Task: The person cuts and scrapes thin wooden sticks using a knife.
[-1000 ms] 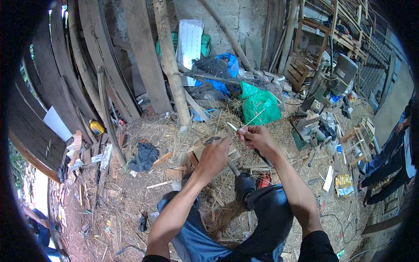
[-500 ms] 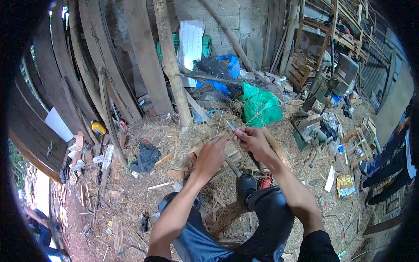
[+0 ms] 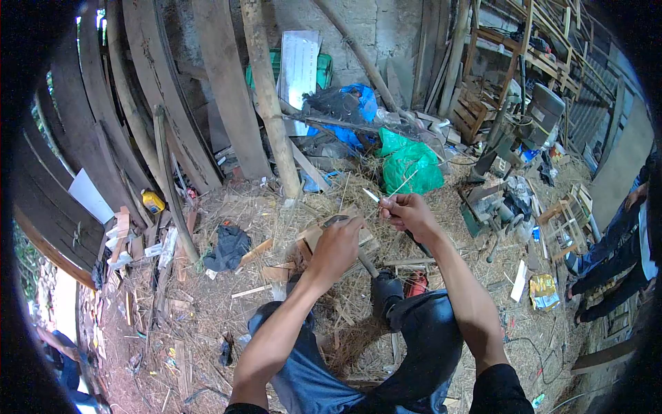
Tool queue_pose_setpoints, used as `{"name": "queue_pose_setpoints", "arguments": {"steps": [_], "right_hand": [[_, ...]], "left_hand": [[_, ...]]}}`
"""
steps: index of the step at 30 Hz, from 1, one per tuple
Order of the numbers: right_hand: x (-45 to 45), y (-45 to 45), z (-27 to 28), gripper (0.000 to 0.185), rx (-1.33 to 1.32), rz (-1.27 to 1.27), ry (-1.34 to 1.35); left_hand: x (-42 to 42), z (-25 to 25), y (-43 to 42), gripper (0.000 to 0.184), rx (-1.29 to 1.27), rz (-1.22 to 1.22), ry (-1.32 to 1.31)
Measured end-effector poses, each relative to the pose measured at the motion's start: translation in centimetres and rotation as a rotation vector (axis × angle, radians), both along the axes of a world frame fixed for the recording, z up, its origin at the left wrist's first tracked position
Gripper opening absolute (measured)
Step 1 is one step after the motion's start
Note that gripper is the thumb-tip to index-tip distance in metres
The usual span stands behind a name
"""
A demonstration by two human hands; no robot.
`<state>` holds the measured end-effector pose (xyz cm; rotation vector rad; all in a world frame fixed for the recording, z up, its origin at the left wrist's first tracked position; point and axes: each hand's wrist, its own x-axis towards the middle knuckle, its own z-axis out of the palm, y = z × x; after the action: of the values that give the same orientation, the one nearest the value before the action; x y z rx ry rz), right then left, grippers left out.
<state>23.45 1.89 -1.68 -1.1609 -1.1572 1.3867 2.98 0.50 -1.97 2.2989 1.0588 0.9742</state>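
A knife (image 3: 372,196) is in my right hand (image 3: 408,214), its pale blade pointing up and left past the fingertips and its dark handle showing below the fist. Rising from the same fingers is a thin pale strip (image 3: 405,183), seen against the green bag. My left hand (image 3: 336,243) is curled closed to the left, apart from the right; whatever lies inside its fingers is hidden. Just above its knuckles shows a dark tool head (image 3: 336,220), and a wooden handle (image 3: 367,263) runs down beside it toward my boot (image 3: 387,290). Whether these two parts join is hidden.
Straw and wood scraps litter the floor. A green plastic bag (image 3: 414,167) lies ahead, beside a wooden post (image 3: 274,131). A dark cloth (image 3: 229,248) and yellow bottle (image 3: 153,201) are leftward. At the right are a yellow packet (image 3: 544,292) and another person's legs (image 3: 607,265).
My hands have drawn apart, opening a gap between their fingers. The knife has shifted slightly right with my right hand. The dark tool head now shows above my left knuckles.
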Motion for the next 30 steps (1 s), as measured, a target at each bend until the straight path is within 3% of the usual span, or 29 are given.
{"name": "queue_pose_setpoints", "arguments": {"steps": [8, 16, 18, 20, 23, 25, 27, 30], "right_hand": [[1.5, 0.7, -0.4, 0.024, -0.006, -0.015, 0.015], [2.4, 2.7, -1.6, 0.022, 0.044, -0.169, -0.15], [5.9, 3.2, -1.6, 0.019, 0.053, -0.45, -0.191], [9.9, 2.8, -2.3, 0.016, 0.111, -0.511, 0.052], [9.9, 1.9, -3.2, 0.014, 0.081, -0.62, 0.044], [8.3, 1.6, -4.0, 0.016, 0.105, -0.626, -0.006], [6.4, 2.1, -4.6, 0.019, 0.229, -0.541, -0.324], [3.2, 0.8, -0.5, 0.023, 0.248, -0.443, -0.113]], "left_hand": [[-0.6, 0.4, -0.6, 0.019, -0.035, 0.012, 0.017], [-1.0, -0.1, 0.1, 0.018, 0.024, 0.026, 0.011], [-2.5, -0.4, -0.3, 0.017, 0.019, 0.05, -0.002], [-4.2, 0.2, 0.3, 0.016, 0.032, 0.084, -0.021], [-5.2, 0.9, 1.0, 0.015, -0.13, 0.126, -0.055], [-5.1, 1.0, 1.4, 0.015, -0.169, 0.17, -0.091], [-4.8, 1.4, 1.4, 0.015, -0.185, 0.151, -0.12], [-4.1, 0.8, 1.6, 0.015, -0.176, 0.096, -0.141]]}}
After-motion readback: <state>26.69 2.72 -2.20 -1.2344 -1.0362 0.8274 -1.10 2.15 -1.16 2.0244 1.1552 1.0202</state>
